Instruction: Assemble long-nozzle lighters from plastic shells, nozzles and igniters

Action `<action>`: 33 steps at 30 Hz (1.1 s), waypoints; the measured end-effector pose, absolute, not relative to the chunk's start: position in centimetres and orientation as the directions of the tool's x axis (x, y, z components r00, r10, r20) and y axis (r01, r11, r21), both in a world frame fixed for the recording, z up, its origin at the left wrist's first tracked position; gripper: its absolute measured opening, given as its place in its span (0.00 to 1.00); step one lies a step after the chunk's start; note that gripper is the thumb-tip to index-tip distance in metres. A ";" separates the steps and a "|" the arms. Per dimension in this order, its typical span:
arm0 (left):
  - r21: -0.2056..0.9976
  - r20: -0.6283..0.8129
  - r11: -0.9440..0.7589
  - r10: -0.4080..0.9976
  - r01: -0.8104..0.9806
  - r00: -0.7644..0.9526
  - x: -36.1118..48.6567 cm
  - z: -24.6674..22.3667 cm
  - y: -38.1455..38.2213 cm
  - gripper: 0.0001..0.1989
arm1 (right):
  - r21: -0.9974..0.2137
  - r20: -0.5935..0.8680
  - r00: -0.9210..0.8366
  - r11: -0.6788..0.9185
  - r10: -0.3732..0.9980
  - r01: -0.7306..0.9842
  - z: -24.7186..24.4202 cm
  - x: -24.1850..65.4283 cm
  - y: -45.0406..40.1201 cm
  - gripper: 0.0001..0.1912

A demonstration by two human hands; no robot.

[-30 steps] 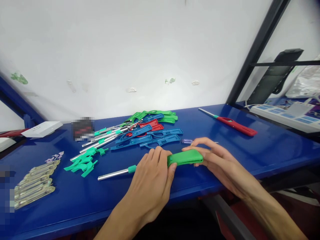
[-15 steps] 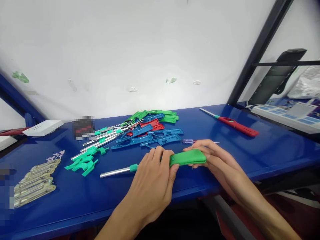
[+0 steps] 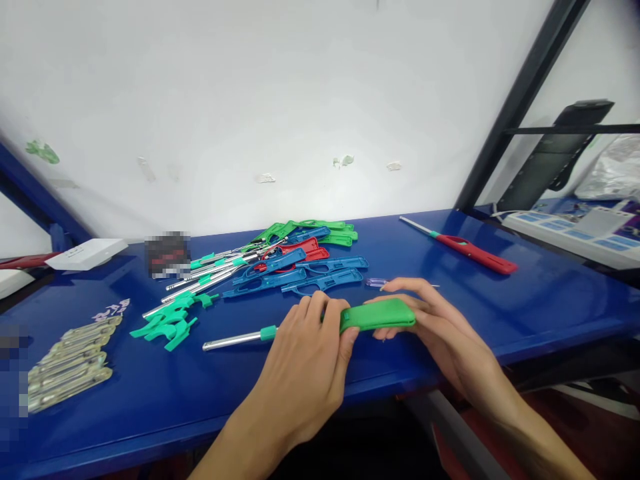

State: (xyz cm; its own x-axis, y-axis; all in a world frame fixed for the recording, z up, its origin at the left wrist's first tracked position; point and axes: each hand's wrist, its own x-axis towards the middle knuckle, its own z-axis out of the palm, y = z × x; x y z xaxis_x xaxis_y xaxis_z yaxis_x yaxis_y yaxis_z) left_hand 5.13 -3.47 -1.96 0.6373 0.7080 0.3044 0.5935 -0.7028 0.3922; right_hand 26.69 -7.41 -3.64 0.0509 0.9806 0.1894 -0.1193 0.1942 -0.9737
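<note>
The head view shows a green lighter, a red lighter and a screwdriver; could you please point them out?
Green lighter (image 3: 379,315): head view, green handle.
Red lighter (image 3: 477,255): head view, red handle.
Screwdriver (image 3: 375,283): head view, purple handle.

Wall (image 3: 300,100): is glowing bright and pale behind the table (image 3: 540,307).
Table: is mirroring soft light as hazy sheen.
Lighter (image 3: 380,313): is glinting along its tube (image 3: 233,341) above the table.
Beam (image 3: 450,427): is sitting in dimness below the table.
Box (image 3: 167,255): is showing only coarse pixels on the table.

A white box (image 3: 87,253) lies near the white wall (image 3: 300,87)
</note>
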 end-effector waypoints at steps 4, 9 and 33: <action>0.391 0.301 -0.696 0.715 0.602 0.631 5.2 -1.9 -3.4 0.15 | -0.970 0.227 0.069 0.232 0.972 -0.079 -3.9 26.4 -7.7 0.18; 0.374 0.309 -0.704 0.708 0.604 0.635 5.3 -2.1 -3.2 0.15 | -0.960 0.249 0.066 0.236 0.966 0.153 -4.3 26.2 -8.4 0.22; 0.417 0.437 -0.783 0.618 0.461 0.654 4.5 -2.3 -3.7 0.35 | -0.812 -0.058 0.063 -0.010 0.996 -0.584 -3.2 20.1 -6.8 0.38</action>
State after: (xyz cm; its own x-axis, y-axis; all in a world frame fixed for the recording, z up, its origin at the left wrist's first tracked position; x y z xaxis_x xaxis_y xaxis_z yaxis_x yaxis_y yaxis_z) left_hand 4.49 -3.74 -2.33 0.6540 0.6178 0.4365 0.4613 -0.7831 0.4171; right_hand 20.10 -6.80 -3.19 0.0635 0.9963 -0.0580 -0.5842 -0.0100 -0.8115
